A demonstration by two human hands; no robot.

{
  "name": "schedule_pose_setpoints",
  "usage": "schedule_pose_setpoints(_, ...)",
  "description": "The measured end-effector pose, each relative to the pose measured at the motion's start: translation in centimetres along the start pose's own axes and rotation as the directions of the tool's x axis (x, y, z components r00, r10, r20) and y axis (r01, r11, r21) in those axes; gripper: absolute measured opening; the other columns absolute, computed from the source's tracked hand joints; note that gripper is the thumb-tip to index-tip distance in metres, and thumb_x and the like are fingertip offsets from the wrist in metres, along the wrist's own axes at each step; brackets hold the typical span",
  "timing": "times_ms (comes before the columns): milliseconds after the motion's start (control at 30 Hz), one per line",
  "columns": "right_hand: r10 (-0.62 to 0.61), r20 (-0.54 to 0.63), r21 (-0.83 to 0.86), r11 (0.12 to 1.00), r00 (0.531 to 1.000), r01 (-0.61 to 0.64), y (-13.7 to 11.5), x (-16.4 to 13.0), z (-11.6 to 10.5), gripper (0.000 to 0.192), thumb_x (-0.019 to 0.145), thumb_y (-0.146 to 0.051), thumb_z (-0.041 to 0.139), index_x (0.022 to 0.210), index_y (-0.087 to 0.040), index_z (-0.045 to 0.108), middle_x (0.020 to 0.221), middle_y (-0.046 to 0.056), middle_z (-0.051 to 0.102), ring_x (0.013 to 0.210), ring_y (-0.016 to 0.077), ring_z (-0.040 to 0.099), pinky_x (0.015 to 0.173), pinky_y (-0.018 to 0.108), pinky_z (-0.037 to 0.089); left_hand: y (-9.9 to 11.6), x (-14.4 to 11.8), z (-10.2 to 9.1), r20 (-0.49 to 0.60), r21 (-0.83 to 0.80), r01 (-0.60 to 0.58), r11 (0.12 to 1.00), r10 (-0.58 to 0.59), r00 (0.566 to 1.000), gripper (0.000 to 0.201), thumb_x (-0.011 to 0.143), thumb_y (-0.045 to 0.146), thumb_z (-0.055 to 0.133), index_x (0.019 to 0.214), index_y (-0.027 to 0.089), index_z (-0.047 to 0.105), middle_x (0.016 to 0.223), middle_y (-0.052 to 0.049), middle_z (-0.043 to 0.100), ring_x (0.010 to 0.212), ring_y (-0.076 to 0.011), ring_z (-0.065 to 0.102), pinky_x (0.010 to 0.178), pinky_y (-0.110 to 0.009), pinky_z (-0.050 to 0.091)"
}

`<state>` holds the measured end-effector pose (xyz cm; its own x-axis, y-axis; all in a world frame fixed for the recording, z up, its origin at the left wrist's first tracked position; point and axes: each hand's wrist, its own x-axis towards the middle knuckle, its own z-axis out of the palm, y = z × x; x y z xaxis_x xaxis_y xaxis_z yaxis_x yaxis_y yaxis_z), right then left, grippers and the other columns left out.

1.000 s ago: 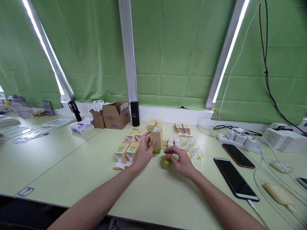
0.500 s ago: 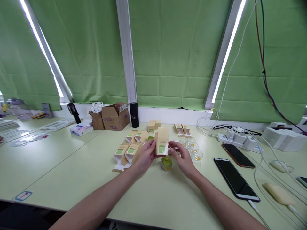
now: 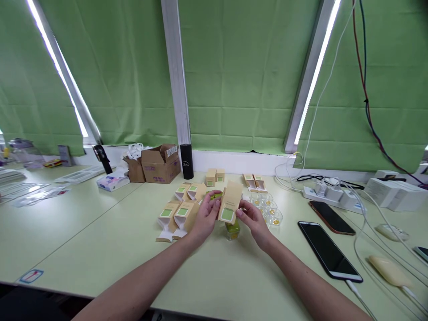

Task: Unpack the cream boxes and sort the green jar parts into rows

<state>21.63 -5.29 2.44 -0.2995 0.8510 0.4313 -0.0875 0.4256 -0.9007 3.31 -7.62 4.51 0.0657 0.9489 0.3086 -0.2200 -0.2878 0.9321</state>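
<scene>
Tan cardboard, a small carton [image 3: 230, 203] with a green window, had come up off the table and tilted between both hands: the left hand [image 3: 204, 217] pinched its left edge, the right hand [image 3: 254, 220] its lower right corner. A green-filled clear case [image 3: 232, 229], touched a second earlier, sat freed beneath. Pale green table [image 3: 100, 223], flat cartons [image 3: 177, 214], phones [image 3: 329, 249], green blinds [image 3: 247, 76] behind.
</scene>
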Motion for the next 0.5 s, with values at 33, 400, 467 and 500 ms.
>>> schedule_pose_setpoints(33, 0.007, 0.001, 0.025, 1.000, 1.000, -0.007, -0.1, 0.0, 0.0, 0.050, 0.087, -0.065, 0.068, 0.115, -0.024, 0.070, 0.114, 0.009, 0.073, 0.107, 0.0282, 0.066, 0.094, 0.042, 0.055, 0.0, -0.1, 0.1, -0.008, 0.024, -0.027, 0.999, 0.027, 1.000, 0.053, 0.090, 0.060, 0.069, 0.124, 0.022, 0.054, 0.111, -0.009, 0.075, 0.095, -0.0228, 0.073, 0.077, -0.031, 0.057)
schedule_pose_setpoints(400, 0.089, -0.101, 0.129, 0.989, 0.991, -0.076, -0.2, 0.3, -0.2, 0.055, 0.083, -0.070, 0.069, 0.113, -0.024, 0.072, 0.118, 0.011, 0.077, 0.110, 0.0318, 0.070, 0.091, 0.044, 0.059, 0.1, -1.2, -0.1, 0.168, 0.059, -0.139, 0.989, 0.127, 0.978, 0.057, 0.095, 0.045, 0.067, 0.145, 0.022, 0.053, 0.155, -0.016, 0.050, 0.141, -0.0362, 0.049, 0.098, -0.041, 0.056)
schedule_pose_setpoints(467, 0.097, -0.114, 0.143, 0.986, 0.989, -0.080, -0.1, 0.4, -0.2, 0.054, 0.083, -0.069, 0.071, 0.113, -0.023, 0.073, 0.118, 0.010, 0.077, 0.109, 0.0310, 0.070, 0.091, 0.044, 0.058, -0.5, -1.1, -0.3, 0.190, 0.097, -0.155, 0.983, 0.135, 0.972, 0.061, 0.095, 0.041, 0.068, 0.150, 0.024, 0.049, 0.158, -0.016, 0.046, 0.146, -0.0364, 0.045, 0.104, -0.043, 0.053)
schedule_pose_setpoints(500, 0.099, -0.120, 0.149, 0.985, 0.988, -0.081, -0.1, 0.4, -0.2, 0.054, 0.082, -0.068, 0.072, 0.113, -0.023, 0.073, 0.118, 0.010, 0.077, 0.108, 0.0306, 0.071, 0.091, 0.043, 0.058, -0.7, -1.1, -0.4, 0.194, 0.115, -0.161, 0.980, 0.137, 0.971, 0.062, 0.095, 0.040, 0.068, 0.151, 0.024, 0.048, 0.159, -0.016, 0.045, 0.146, -0.0364, 0.044, 0.106, -0.044, 0.052)
